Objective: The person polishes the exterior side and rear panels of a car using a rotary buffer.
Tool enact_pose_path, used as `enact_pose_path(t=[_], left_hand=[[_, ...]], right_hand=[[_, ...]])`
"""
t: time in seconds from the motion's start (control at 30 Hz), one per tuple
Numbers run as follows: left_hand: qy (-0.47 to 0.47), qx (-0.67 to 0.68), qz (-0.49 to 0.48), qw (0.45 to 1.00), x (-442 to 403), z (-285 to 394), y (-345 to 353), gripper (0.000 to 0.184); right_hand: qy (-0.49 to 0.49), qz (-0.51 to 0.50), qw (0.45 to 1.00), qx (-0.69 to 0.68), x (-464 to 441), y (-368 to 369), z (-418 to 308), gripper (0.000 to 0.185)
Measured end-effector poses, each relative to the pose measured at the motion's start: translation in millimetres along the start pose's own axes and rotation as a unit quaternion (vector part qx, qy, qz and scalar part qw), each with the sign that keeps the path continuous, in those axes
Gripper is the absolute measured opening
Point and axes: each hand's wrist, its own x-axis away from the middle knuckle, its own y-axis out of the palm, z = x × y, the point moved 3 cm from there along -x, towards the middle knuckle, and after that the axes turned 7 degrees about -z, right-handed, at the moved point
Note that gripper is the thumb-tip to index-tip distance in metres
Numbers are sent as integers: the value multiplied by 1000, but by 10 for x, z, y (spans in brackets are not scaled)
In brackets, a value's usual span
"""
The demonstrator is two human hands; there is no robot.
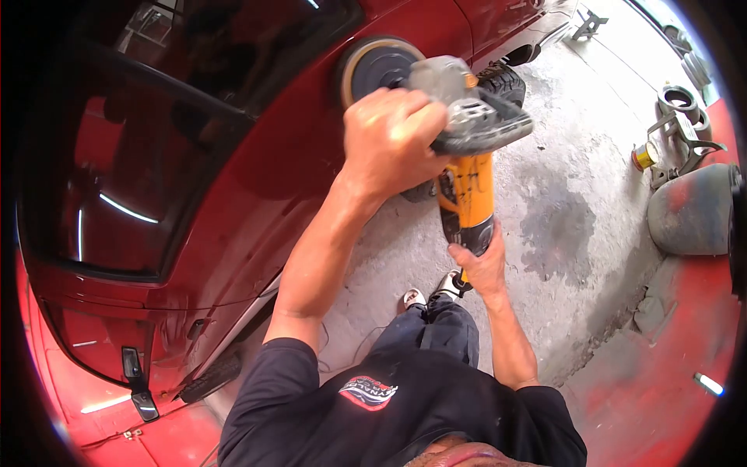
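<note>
A yellow and black power polisher (471, 191) is held across in front of me. Its round pad (381, 68) lies against the dark red car body panel (311, 148), beside the side windows. My left hand (393, 140) is closed around the front of the polisher, next to its grey head; the exact grip is partly hidden by the fist. Farther back, my right hand (484, 261) wraps around the black rear handle, close to where the cord comes out. The pad's edge and the head look slightly blurred.
The red car fills the left side, with a side mirror (140, 393) low down and a tyre (504, 84) beyond the polisher. A rounded grey bumper-like part (689, 210), a yellow can (644, 156) and round tyre-like items (678, 101) stand on the right. A jack stand (589, 26) sits farther off.
</note>
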Motion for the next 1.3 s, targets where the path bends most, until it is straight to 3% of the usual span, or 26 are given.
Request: enact_pose_path(t=[0.07,0.2,0.4,0.5,0.67,0.83,0.93,1.1,1.3], left_hand=[[4,-7,13,1000,249,44,-282,26],[-36,-58,13,998,715,161,-753,32],[-61,-86,11,994,839,297,-916,34],[-60,-87,8,994,641,277,-715,36],[-60,-74,-21,995,-13,249,-164,32],[-40,-20,13,999,-716,166,457,33],[-29,-14,7,999,-1034,86,752,27],[-19,12,11,1000,-1314,-29,1057,28],[-41,-20,9,999,-1310,33,995,30]], right_hand=[[0,1,998,66,183,168,-10,93],[-29,-62,996,65,474,504,-46,99],[-21,-96,994,56,463,537,8,99],[-51,-100,988,111,270,293,24,104],[-22,-86,995,53,-158,-291,19,99],[21,-59,998,-10,-645,-872,-289,89],[16,-38,999,11,-881,-1161,-346,86],[-15,-27,999,-9,-1154,-1347,-426,81],[42,-43,998,4,-1168,-1412,-533,88]])
